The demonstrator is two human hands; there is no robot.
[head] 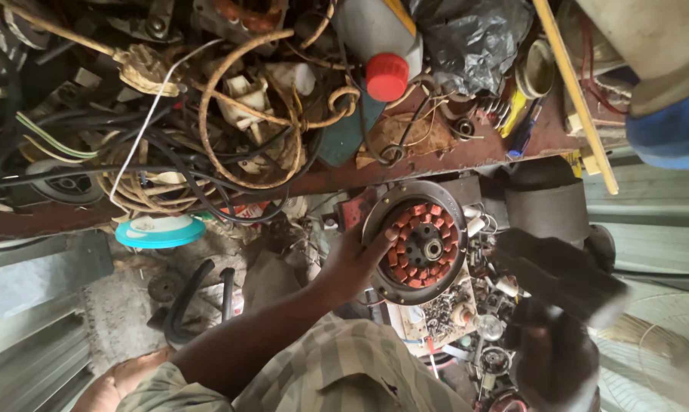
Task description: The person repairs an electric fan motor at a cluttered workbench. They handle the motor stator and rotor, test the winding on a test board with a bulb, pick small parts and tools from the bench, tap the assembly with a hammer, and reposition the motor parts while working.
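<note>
Fingers of the left hand grasp one round motor stator; the right hand clenches one dark block.

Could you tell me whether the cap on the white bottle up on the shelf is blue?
No, the cap on the white bottle is red.

A tangle of black and tan cables is lying across the rusty shelf. A red-capped bottle is resting beside a black plastic bag, and a teal lid is sitting below.
</note>
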